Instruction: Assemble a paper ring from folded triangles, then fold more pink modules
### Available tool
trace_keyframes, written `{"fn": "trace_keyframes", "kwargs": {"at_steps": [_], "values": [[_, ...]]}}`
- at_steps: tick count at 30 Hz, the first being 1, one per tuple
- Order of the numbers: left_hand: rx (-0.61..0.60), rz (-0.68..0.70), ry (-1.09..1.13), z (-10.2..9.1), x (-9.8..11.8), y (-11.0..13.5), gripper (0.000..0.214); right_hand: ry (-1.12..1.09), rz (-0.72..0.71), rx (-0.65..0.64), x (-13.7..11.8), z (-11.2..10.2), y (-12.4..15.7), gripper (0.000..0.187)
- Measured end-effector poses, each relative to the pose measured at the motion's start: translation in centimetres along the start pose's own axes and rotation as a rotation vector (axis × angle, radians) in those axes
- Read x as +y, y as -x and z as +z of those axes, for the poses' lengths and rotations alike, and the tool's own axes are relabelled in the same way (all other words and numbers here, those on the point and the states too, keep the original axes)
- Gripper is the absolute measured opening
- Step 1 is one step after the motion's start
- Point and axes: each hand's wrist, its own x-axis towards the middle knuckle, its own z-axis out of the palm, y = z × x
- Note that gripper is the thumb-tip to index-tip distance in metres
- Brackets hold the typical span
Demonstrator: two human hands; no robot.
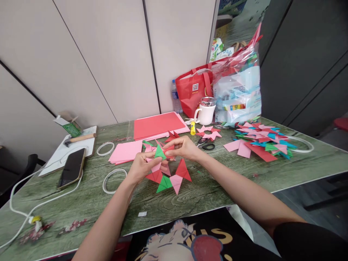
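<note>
A chain of folded paper pieces in red, pink and green [176,181] hangs in a curve between my hands, just above the table. My left hand [140,166] is closed on its left side, thumb and fingers pinching near a green folded piece [159,152]. From the other side my right hand [185,148] pinches the chain by a red piece, close to the same green one. Fingers partly cover the joint between these pieces. Behind my hands lie more folded red, pink and green pieces [148,145], partly hidden.
Pink paper squares [125,151] and red sheets [156,125] lie behind. To the right are scissors [208,146], a glue stick [193,128], a finished paper ring [208,133], a white mug [206,112] and a paper pile [263,137]. Tape rolls [104,181] and a phone [72,168] lie left.
</note>
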Motion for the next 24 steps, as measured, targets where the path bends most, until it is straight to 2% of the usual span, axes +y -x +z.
{"fn": "trace_keyframes", "kwargs": {"at_steps": [6, 12, 17, 21, 24], "values": [[0.035, -0.032, 0.010, -0.12, -0.11, -0.05, 0.036, -0.006, 0.008, 0.045, 0.30, 0.17, -0.10, 0.035], [-0.004, 0.009, 0.000, -0.18, -0.33, -0.13, 0.033, 0.023, 0.030, 0.023, 0.33, -0.06, -0.06, 0.041], [0.002, 0.017, 0.008, -0.05, -0.59, -0.13, 0.031, 0.009, 0.015, 0.029, 0.31, 0.01, -0.12, 0.038], [-0.003, -0.010, 0.079, 0.22, -0.21, 0.00, 0.034, 0.010, 0.009, 0.031, 0.21, 0.02, -0.16, 0.034], [-0.027, -0.073, 0.133, 0.14, 0.29, 0.13, 0.034, 0.036, -0.002, 0.026, 0.10, 0.08, -0.12, 0.039]]}}
